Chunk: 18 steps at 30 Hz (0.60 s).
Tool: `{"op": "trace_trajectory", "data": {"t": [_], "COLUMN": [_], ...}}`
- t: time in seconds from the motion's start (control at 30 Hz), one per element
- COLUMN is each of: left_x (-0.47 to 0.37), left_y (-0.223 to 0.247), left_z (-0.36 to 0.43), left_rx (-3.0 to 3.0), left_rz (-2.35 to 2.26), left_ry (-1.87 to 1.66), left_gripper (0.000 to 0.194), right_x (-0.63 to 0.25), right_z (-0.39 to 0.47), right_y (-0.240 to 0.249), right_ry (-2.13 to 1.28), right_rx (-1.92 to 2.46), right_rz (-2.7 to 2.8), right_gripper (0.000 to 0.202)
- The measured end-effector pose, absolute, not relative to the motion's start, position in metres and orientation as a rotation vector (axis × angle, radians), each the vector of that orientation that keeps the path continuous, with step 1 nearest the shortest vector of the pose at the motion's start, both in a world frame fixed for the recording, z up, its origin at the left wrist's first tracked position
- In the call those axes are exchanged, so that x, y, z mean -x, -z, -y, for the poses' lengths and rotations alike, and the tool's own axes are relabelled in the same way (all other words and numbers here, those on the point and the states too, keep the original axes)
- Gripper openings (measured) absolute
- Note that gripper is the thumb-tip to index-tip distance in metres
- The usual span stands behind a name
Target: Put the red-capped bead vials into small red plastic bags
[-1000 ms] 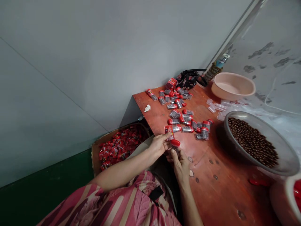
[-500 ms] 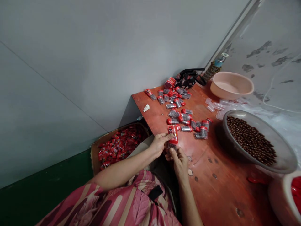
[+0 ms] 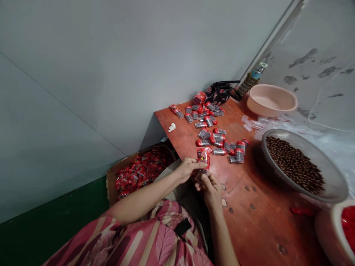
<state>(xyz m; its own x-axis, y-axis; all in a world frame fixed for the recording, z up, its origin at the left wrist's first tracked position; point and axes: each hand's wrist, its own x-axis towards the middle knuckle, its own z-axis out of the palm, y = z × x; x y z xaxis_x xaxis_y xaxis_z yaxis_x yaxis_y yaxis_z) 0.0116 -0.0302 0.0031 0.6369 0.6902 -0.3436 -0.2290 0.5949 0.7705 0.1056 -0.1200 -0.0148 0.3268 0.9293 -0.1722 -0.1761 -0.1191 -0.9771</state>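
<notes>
A red and clear plastic packet [image 3: 203, 155] is held upright at the near edge of the red table [image 3: 249, 225]. My left hand [image 3: 189, 169] pinches the packet's middle from the left, thumb across its front. Just below, my right hand [image 3: 210, 184] has its fingers closed on the packet's lower end, where a dark filling shows partly. Beyond my hands lie several small clear tubes [image 3: 219, 151] with red caps and dark contents, some close to the packet's top.
A grey bowl [image 3: 337, 184] of brown balls stands right, with clear empty tubes [image 3: 257, 125] and a pink basin [image 3: 271, 111] behind. A box [image 3: 111, 184] of red packets sits below left. A dark patterned bag [image 3: 219, 94] rests against the wall. A tub [image 3: 325, 229] is front right.
My left thumb has slid a little down and right across the packet. The right hand keeps its hold, and the whole view has shifted slightly.
</notes>
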Motion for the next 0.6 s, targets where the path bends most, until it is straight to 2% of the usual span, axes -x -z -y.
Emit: {"op": "trace_trajectory", "data": {"t": [0.17, 0.4, 0.6], "left_x": [-0.0139, -0.0103, -0.0098], "left_y": [-0.0054, -0.0027, -0.0007], "left_z": [0.0302, 0.0275, 0.0284], "left_rx": [-0.726, -0.810, -0.763], "left_rz": [-0.718, -0.679, -0.670], "left_ry": [-0.604, -0.583, -0.562], "left_gripper": [0.030, 0.036, 0.033], "right_x": [-0.1030, -0.1038, -0.1031], "right_z": [0.1199, 0.1138, 0.1143], "right_y": [0.0106, 0.0134, 0.0094], "right_ry": [-0.780, -1.165, -0.927], "right_rx": [1.641, 1.338, 1.549], "right_rz": [0.888, 0.715, 0.799], "right_gripper": [0.024, 0.025, 0.026]}}
